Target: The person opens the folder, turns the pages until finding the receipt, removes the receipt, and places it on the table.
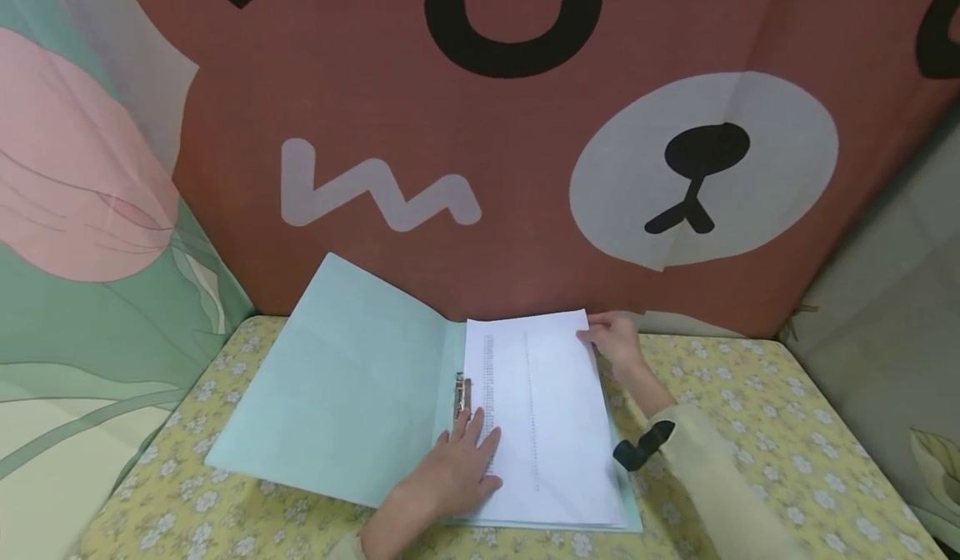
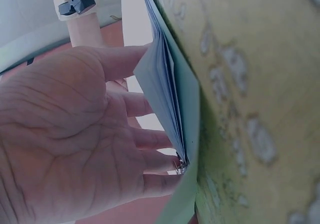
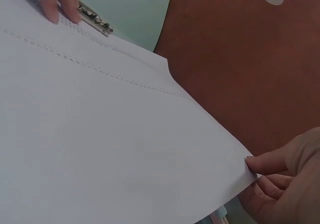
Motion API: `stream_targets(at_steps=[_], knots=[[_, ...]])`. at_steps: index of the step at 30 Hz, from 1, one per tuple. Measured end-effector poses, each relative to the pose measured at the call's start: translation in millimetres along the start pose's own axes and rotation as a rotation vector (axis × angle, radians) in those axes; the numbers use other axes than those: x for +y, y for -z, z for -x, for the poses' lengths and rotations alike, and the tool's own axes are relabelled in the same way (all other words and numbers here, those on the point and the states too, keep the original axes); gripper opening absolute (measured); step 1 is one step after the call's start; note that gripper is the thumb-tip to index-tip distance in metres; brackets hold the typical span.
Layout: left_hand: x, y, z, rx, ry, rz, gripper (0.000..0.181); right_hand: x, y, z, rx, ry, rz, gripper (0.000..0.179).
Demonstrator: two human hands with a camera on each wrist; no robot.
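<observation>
A light green folder (image 1: 337, 385) lies spread on the table, its cover turned to the left. Over its right side is a stack of white paper (image 1: 562, 427) with columns of small print. My left hand (image 1: 453, 468) rests on the lower left of the top sheet with fingers straight, close to the metal clip (image 1: 462, 393) at the folder's spine. At the upper right corner of the paper, my right hand (image 1: 618, 345) pinches the sheet between thumb and fingers. The right wrist view shows the pinched sheet (image 3: 150, 149) slightly lifted at that corner.
A yellow floral cloth (image 1: 750, 427) covers the table. Behind it hangs a brown backdrop (image 1: 525, 143) printed with a cartoon bear face; a green and pink printed cloth (image 1: 82, 210) hangs at the left. On the right sleeve sits a black wrist device (image 1: 643, 447).
</observation>
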State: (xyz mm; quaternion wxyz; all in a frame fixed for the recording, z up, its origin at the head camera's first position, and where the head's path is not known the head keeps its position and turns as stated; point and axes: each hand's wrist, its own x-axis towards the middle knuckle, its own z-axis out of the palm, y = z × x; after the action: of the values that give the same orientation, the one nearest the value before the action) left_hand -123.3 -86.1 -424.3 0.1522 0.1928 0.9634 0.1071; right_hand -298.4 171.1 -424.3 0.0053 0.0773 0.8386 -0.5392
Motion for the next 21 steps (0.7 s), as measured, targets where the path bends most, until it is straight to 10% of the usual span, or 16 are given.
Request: stream_targets(at_steps=[21], knots=[[-3.7,-1.9,-0.7,0.014,0.005,0.066,0.063,1.6,6.8,1.1,-0.060,-0.040,0.010,0.032]])
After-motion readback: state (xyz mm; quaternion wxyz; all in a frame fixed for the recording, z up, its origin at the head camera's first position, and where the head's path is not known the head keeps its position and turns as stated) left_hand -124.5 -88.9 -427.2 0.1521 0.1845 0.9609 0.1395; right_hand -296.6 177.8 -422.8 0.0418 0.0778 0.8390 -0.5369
